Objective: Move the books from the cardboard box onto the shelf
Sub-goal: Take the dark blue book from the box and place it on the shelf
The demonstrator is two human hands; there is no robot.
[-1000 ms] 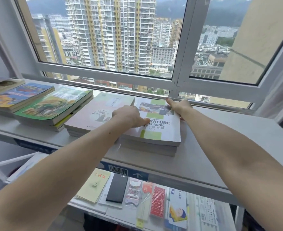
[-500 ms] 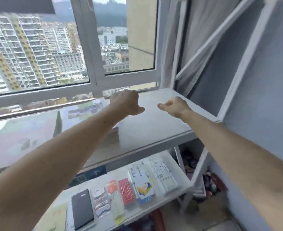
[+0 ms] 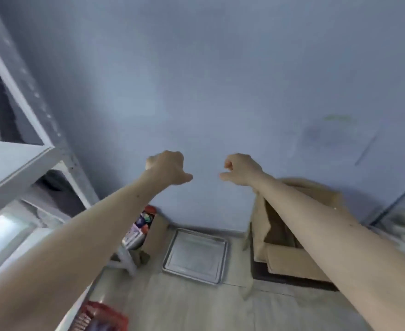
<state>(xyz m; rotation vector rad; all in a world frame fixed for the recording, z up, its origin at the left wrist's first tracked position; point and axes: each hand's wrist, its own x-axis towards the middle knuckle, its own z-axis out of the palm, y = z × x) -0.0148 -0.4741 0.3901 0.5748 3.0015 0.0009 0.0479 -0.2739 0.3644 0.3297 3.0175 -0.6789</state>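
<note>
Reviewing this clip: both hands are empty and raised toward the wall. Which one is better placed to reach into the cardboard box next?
Right, probably. The right hand hovers just above the open cardboard box, its forearm crossing the box. The left hand hangs farther over, toward the shelf.

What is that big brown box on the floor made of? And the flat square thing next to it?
The box looks like plain cardboard: matte tan, with thin folded flaps standing open. The flat square tray seems to be metal, maybe steel or aluminium: pale grey with a dull sheen and a raised rolled rim. The picture is blurry, so grey plastic can't be ruled out.
</note>
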